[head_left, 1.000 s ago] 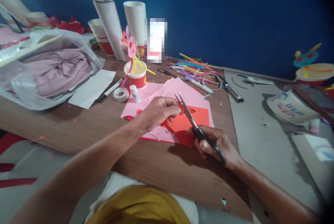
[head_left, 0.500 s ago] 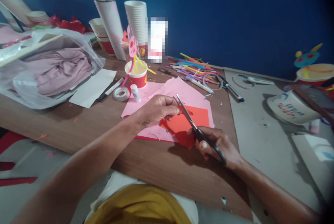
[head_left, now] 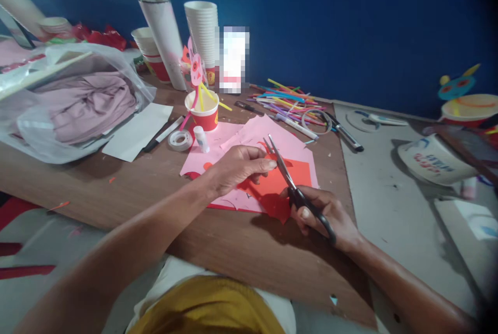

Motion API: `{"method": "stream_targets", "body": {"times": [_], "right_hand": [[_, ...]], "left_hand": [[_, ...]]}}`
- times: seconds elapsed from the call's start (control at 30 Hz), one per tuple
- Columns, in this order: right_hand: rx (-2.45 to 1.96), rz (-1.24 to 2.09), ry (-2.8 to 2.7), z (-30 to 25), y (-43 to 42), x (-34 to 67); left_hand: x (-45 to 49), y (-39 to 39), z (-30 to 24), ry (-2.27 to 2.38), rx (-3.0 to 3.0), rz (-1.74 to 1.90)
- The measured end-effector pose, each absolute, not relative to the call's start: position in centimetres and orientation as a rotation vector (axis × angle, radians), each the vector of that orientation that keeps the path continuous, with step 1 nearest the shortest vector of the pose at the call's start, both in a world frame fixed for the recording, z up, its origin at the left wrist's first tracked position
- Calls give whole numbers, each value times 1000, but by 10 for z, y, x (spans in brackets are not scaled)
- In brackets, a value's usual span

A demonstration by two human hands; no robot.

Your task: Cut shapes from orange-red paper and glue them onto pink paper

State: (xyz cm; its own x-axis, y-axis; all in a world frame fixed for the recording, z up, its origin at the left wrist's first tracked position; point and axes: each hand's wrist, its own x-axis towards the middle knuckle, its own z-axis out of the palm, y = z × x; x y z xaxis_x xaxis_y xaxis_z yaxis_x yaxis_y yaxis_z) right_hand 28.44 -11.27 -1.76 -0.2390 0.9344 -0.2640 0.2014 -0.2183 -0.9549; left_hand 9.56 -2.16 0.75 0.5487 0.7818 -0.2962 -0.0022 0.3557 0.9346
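In my right hand (head_left: 324,212) is a pair of scissors with black handles (head_left: 311,214). Its blades are slightly apart and point up and away, close to my left fingertips. My left hand (head_left: 245,168) is closed in a pinch, with a small piece of orange paper (head_left: 269,156) at its fingertips, partly hidden by fingers and blades. Beneath both hands lies an orange sheet (head_left: 298,172) on top of pink paper (head_left: 268,129). A small orange disc (head_left: 207,166) rests on the pink paper beside my left wrist.
Behind the paper stand a glue stick (head_left: 201,139), a tape roll (head_left: 180,140) and a paper cup (head_left: 206,119) bearing a pink paper figure. Coloured pipe cleaners (head_left: 290,98) and markers lie farther right. A plastic bag (head_left: 73,106) fills the left; stacked cups (head_left: 201,28) stand at the back.
My left hand has shifted slightly right and down, and the orange disc beside its wrist now shows. The scissors' tips have moved a little right and up.
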Motion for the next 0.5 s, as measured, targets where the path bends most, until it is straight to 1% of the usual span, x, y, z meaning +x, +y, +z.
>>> {"method": "stream_targets", "body": {"times": [0.3,0.5], "right_hand": [[-1372,1524,-1440,-20,-112,286],[-1313,1532,-1484,-22,-113,287]], "left_hand": [[97,-23,7,888,1076,675],[96,-21,8,873,1097,654]]}}
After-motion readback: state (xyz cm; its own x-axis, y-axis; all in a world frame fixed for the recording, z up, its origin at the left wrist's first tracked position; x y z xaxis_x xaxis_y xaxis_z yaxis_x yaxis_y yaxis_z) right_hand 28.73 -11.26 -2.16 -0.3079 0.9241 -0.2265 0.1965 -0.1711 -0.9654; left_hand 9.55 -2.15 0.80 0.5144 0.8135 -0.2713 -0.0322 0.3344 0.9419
